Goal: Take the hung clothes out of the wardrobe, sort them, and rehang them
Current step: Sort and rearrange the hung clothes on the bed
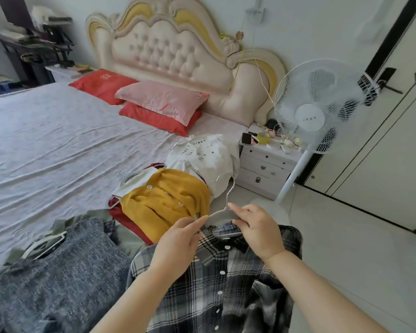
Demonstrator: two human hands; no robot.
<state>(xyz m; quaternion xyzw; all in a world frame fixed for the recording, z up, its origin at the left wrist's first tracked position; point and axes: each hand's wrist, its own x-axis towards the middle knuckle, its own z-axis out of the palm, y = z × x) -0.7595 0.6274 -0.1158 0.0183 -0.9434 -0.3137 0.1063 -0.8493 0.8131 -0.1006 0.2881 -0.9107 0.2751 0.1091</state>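
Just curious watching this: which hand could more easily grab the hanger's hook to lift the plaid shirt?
Probably the right hand: its forefinger lies at the neck of the hanger, just below the hook. The left hand pinches the hanger's arm lower, by the plaid shirt.

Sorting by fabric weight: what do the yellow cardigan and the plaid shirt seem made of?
Yellow cardigan: chunky matte knit, perhaps wool or acrylic; ribbed stitches show. Plaid shirt: thin woven cloth, perhaps cotton or flannel; flat check pattern, soft folds.

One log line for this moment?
left hand holds hanger | right hand pinches hanger | plaid shirt on hanger | yellow cardigan on bed
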